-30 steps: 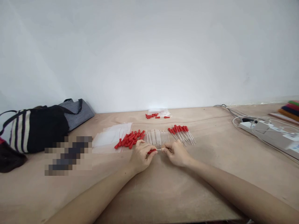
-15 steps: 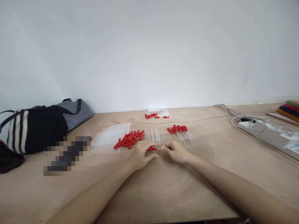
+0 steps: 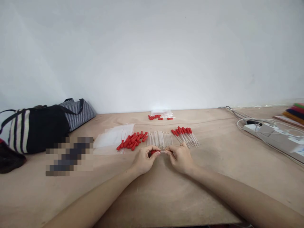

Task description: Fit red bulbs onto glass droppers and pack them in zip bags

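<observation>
Between thumb and fingers, my left hand (image 3: 145, 159) grips a red rubber bulb (image 3: 154, 152). My right hand (image 3: 179, 157) pinches a thin clear tube (image 3: 162, 152), whose left end meets the bulb. Just beyond my hands lies a row of clear tubes (image 3: 160, 139). A pile of loose red bulbs (image 3: 133, 140) is to the left of that row. On its right, several droppers with red bulbs on clear tubes (image 3: 185, 136) lie side by side.
Clear plastic bags (image 3: 110, 137) lie left of the bulb pile. More red bulbs (image 3: 155, 117) sit near the wall beside a small bag. A black bag (image 3: 47, 129) stands at the left; a power strip (image 3: 273, 136) with cables is at the right.
My left thumb has closed down onto the red bulb, covering more of it. My right hand has turned slightly, its fingers still on the tube. The view has shifted a little.
</observation>
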`<state>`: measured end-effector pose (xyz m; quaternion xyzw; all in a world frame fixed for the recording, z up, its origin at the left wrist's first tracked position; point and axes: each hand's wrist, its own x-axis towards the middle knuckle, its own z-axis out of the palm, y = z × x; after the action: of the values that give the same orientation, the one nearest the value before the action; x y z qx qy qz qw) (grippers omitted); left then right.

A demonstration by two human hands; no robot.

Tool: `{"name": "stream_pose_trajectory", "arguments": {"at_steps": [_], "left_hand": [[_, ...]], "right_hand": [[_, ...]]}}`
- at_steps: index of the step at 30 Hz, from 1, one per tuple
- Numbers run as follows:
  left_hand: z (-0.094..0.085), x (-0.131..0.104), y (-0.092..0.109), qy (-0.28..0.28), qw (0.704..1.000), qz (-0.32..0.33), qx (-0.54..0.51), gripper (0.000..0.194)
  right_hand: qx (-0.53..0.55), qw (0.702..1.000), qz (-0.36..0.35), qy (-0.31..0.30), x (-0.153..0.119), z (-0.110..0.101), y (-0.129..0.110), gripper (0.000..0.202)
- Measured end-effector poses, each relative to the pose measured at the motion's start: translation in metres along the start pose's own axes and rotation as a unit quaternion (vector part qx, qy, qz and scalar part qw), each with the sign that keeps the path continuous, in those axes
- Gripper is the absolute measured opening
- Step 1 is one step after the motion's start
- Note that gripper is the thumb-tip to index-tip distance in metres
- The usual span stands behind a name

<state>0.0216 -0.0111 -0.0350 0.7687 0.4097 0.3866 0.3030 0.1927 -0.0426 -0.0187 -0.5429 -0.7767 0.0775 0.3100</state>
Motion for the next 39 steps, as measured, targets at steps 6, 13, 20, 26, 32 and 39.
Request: {"name": "stream_pose_trajectory", "arguments": {"at_steps": [6,13,20,26,32,39], "left_hand": [[-0.009,0.001,0.004,-0.001,1.000,0.000,0.025,0.025],[-0.016,0.003,0.012,-0.010,0.998,0.010,0.061,0.030],[0.001,-0.001,0.010,0.013,0.998,0.006,-0.054,0.017],[0.001,-0.002,0.009,-0.002,0.998,0.001,-0.063,0.018],[-0.014,0.002,0.014,-0.010,0.999,0.020,0.039,0.038],[-0.014,0.002,0.014,0.027,0.996,0.050,0.068,0.015]], "right_hand": [[0.013,1.000,-0.001,0.006,0.002,-0.001,0.002,0.023],[0.012,1.000,-0.006,-0.006,0.003,-0.005,0.005,0.022],[0.048,0.999,0.014,-0.011,0.001,-0.002,-0.001,0.022],[0.074,0.997,0.027,-0.019,0.001,0.000,-0.002,0.022],[0.071,0.997,0.028,-0.028,0.004,-0.004,0.001,0.025],[0.061,0.997,0.046,-0.032,0.003,-0.006,0.004,0.027]]}}
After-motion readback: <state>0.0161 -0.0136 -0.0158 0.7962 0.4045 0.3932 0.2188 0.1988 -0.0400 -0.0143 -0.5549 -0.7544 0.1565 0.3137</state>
